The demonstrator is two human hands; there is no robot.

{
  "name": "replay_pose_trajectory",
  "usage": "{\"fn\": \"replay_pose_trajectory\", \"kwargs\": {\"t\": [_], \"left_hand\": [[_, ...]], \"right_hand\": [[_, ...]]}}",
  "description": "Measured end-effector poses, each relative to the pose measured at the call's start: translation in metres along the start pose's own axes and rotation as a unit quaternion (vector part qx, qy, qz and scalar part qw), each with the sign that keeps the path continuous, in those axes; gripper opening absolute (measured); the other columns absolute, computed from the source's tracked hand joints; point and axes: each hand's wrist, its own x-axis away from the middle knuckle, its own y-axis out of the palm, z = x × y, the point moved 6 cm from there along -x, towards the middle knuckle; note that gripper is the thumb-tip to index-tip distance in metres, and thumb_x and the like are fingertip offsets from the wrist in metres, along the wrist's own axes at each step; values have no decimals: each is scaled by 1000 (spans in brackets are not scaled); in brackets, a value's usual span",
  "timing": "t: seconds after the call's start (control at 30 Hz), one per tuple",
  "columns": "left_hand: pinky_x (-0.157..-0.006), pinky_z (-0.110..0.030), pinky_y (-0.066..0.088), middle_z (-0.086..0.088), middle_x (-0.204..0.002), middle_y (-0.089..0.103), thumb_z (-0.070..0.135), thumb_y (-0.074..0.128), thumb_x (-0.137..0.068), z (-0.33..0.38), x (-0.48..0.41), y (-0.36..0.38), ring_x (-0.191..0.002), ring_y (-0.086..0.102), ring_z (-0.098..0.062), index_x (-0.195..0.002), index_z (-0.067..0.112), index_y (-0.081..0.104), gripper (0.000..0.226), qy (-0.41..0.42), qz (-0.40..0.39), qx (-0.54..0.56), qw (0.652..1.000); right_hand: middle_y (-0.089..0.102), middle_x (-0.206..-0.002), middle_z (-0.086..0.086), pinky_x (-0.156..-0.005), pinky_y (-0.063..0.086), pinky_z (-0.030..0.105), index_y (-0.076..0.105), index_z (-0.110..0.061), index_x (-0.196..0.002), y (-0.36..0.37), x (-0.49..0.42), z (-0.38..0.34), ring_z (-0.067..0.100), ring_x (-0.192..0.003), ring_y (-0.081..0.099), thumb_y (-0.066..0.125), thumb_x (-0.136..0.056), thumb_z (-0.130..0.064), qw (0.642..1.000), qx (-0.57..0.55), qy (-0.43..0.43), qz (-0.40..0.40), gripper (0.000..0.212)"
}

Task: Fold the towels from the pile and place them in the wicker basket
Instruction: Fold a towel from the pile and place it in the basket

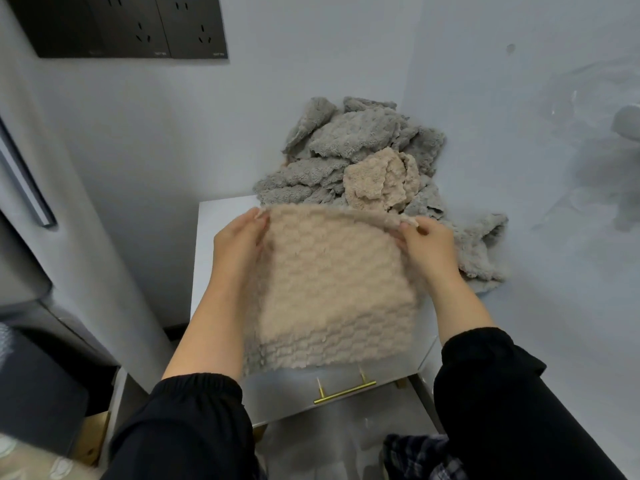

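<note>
A beige fluffy towel [332,289] hangs flat in front of me over a small white cabinet top [214,230]. My left hand [239,237] pinches its upper left corner, and my right hand [429,244] pinches its upper right corner. The towel's lower edge, where a grey underside shows, reaches the cabinet's front. Behind it, against the wall corner, lies the pile of crumpled towels [346,150], mostly grey, with one beige towel [377,181] on top. No wicker basket is in view.
The cabinet front has a brass drawer handle [343,391]. Dark wall sockets [138,26] sit at the upper left. A grey appliance [31,209] stands at the left. White walls close in behind and to the right.
</note>
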Motion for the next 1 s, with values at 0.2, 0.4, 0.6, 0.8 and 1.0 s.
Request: {"fn": "replay_pose_trajectory", "kwargs": {"t": [0.2,0.4,0.6,0.8,1.0], "left_hand": [[-88,-26,51,-8,-104,72,9,55,-92,21,-7,3,-102,67,-14,-97,11,67,13,68,-4,101,993],[-72,-26,52,-5,-73,74,23,39,-99,-7,-1,-21,-81,70,-15,-82,10,64,33,-76,-24,-45,996],[-57,-22,58,-12,-72,73,23,41,-100,5,19,-17,-73,73,-18,-75,9,68,40,-108,-107,-1,988],[-41,-22,41,-1,-42,43,26,42,-100,4,39,-19,-38,45,-17,-75,4,61,39,-116,-211,-250,938],[-52,-25,40,0,-51,50,23,53,-93,19,39,-15,-44,46,-16,-79,11,68,24,38,-103,-500,859]], "right_hand": [[61,-109,-3,-77,44,20,70,-20,-104,-2,-8,-8,11,-87,52,51,-95,-10,997,-65,-45,15,23],[64,-93,29,-67,44,37,70,-12,-80,-14,-9,16,25,-73,55,52,-85,-10,997,-39,51,34,19],[48,-74,11,-75,53,39,55,-9,-72,-32,3,20,27,-72,48,47,-77,-5,989,-109,78,69,10],[36,-52,11,-52,28,29,42,-12,-49,-45,12,28,26,-53,37,45,-73,1,994,35,89,53,28],[50,-63,7,-47,24,25,51,-9,-65,-43,28,16,28,-64,47,44,-85,-3,948,307,-9,84,22]]}}
